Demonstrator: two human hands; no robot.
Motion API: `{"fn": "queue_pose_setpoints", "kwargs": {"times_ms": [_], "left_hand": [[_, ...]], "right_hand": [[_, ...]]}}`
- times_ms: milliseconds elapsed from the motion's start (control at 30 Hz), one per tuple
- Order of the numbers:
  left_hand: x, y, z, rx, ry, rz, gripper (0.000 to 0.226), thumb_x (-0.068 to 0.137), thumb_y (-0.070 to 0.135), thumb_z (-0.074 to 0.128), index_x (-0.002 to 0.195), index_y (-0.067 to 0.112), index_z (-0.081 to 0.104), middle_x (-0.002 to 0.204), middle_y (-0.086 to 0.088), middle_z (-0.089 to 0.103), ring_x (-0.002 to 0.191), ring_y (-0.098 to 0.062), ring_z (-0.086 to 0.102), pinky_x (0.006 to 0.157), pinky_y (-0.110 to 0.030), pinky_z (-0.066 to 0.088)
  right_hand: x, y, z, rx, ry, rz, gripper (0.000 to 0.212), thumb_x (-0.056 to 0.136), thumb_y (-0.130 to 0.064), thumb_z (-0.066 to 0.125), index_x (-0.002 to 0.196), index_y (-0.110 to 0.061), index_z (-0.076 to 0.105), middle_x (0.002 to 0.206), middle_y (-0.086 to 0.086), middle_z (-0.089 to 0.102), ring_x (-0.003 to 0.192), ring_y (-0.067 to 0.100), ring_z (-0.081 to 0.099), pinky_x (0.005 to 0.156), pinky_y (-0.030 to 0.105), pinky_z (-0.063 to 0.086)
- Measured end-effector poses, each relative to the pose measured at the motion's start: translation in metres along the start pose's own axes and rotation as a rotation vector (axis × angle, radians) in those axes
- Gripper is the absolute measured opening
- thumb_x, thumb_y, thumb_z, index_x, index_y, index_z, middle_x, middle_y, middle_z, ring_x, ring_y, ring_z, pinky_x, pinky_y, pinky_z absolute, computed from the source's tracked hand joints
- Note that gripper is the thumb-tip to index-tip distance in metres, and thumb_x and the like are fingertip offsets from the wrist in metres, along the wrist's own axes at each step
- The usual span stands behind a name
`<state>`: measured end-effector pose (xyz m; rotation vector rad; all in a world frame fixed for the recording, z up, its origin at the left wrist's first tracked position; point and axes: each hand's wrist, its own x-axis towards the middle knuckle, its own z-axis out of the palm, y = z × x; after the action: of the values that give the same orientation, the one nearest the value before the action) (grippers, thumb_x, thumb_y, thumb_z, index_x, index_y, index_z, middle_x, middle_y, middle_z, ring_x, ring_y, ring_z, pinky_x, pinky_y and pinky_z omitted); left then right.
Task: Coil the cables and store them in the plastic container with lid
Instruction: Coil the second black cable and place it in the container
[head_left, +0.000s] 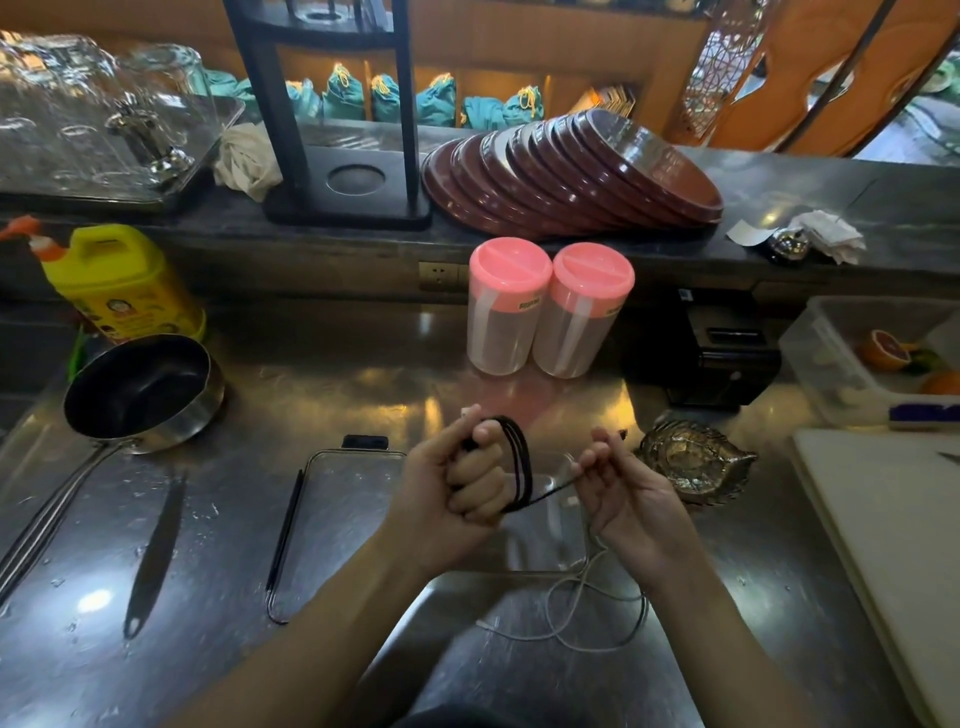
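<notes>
A black cable (521, 462) is wound in several loops around my left hand (457, 480), which is closed in a fist on it. Its free end runs right to my right hand (623, 488), where my thumb and fingers pinch it. A white cable (587, 608) lies loose in tangled curves on the steel counter below my hands. A clear flat plastic container (337, 519) sits on the counter under and left of my hands, partly hidden by my left forearm. Two tall clear jars with pink lids (509, 306) (584, 312) stand behind.
A black saucepan (140, 389) and a yellow detergent bottle (122, 280) are at the left. A knife (156, 551) lies beside the container. A metal leaf dish (693, 460), a white cutting board (893, 545) and a tub of fruit (872, 353) are on the right.
</notes>
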<state>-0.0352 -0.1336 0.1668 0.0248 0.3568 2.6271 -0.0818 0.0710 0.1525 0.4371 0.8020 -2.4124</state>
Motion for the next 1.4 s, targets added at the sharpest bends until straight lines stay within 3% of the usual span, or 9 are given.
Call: {"fn": "queue_pose_setpoints", "kwargs": {"times_ms": [133,267,467,600,867,1033,1167,1300,1400], "left_hand": [[0.003,0.001,0.003,-0.036,-0.027,-0.002,0.034,0.104,0.032,0.045,0.079,0.013,0.060,0.047,0.007,0.022,0.036,-0.009,0.013,0.041,-0.024,0.010],[0.007,-0.007,0.005,0.018,0.011,-0.052,0.039,0.103,0.033,0.041,0.075,0.013,0.059,0.045,0.008,0.020,0.034,-0.008,0.010,0.040,-0.024,0.007],[0.003,-0.002,-0.005,0.034,0.044,-0.112,0.039,0.103,0.031,0.041,0.073,0.014,0.057,0.045,0.008,0.021,0.034,-0.007,0.008,0.039,-0.023,0.002],[0.005,-0.006,-0.006,0.168,0.280,-0.082,0.040,0.102,0.030,0.043,0.067,0.015,0.053,0.044,0.009,0.018,0.034,-0.008,0.008,0.036,-0.022,0.005],[0.017,-0.015,-0.007,0.499,0.674,0.077,0.039,0.105,0.029,0.048,0.069,0.014,0.053,0.044,0.006,0.024,0.034,-0.005,0.021,0.033,-0.018,0.019],[0.019,-0.011,-0.015,0.459,0.724,0.080,0.039,0.104,0.027,0.052,0.068,0.012,0.053,0.044,0.006,0.029,0.032,-0.003,0.022,0.031,-0.016,0.017],[0.020,-0.014,-0.022,0.444,0.722,0.091,0.038,0.105,0.029,0.051,0.071,0.013,0.054,0.044,0.007,0.025,0.033,-0.004,0.021,0.032,-0.017,0.019],[0.020,-0.017,-0.025,0.535,0.687,0.085,0.035,0.106,0.029,0.050,0.076,0.012,0.054,0.046,0.006,0.026,0.036,-0.005,0.022,0.035,-0.019,0.021],[0.019,-0.019,-0.031,0.525,0.697,0.087,0.035,0.106,0.029,0.048,0.076,0.012,0.053,0.045,0.008,0.028,0.034,-0.004,0.022,0.036,-0.019,0.017]], "right_hand": [[-0.003,0.015,-0.002,-0.236,-0.036,0.142,0.037,0.097,-0.015,0.054,0.126,0.007,0.060,0.063,0.000,0.044,0.050,0.009,0.046,0.049,0.023,0.049],[-0.005,0.024,0.010,-0.579,-0.142,0.130,0.015,0.096,-0.009,0.058,0.099,-0.002,0.071,0.059,0.001,0.044,0.046,0.006,0.036,0.040,0.018,0.035],[-0.006,0.025,0.013,-0.494,-0.224,0.059,0.014,0.095,-0.011,0.061,0.097,0.000,0.070,0.068,0.004,0.038,0.052,0.006,0.032,0.045,0.018,0.033],[-0.008,0.030,0.017,-0.468,-0.283,0.125,0.044,0.080,-0.024,0.067,0.114,0.003,0.062,0.073,0.001,0.043,0.061,0.010,0.035,0.055,0.022,0.038],[0.000,0.062,0.020,-0.885,-0.085,-0.223,0.034,0.075,-0.001,0.066,0.109,0.000,0.062,0.091,0.009,0.070,0.087,0.020,0.066,0.079,0.032,0.056],[-0.003,0.079,0.021,-1.094,0.046,-0.536,0.036,0.095,0.002,0.062,0.118,-0.023,0.053,0.091,-0.007,0.071,0.082,0.009,0.071,0.071,0.023,0.056],[-0.002,0.077,0.017,-1.459,0.072,-0.858,0.026,0.095,-0.003,0.065,0.111,-0.024,0.067,0.094,-0.024,0.067,0.088,0.002,0.066,0.077,0.014,0.051],[0.005,0.073,0.010,-1.695,0.171,-0.850,0.017,0.092,-0.010,0.068,0.102,-0.023,0.072,0.094,-0.012,0.070,0.080,-0.001,0.058,0.072,0.010,0.043],[0.007,0.070,0.011,-1.504,0.178,-0.865,0.010,0.092,-0.010,0.074,0.097,-0.019,0.075,0.102,-0.009,0.071,0.091,0.004,0.066,0.079,0.024,0.054]]}}
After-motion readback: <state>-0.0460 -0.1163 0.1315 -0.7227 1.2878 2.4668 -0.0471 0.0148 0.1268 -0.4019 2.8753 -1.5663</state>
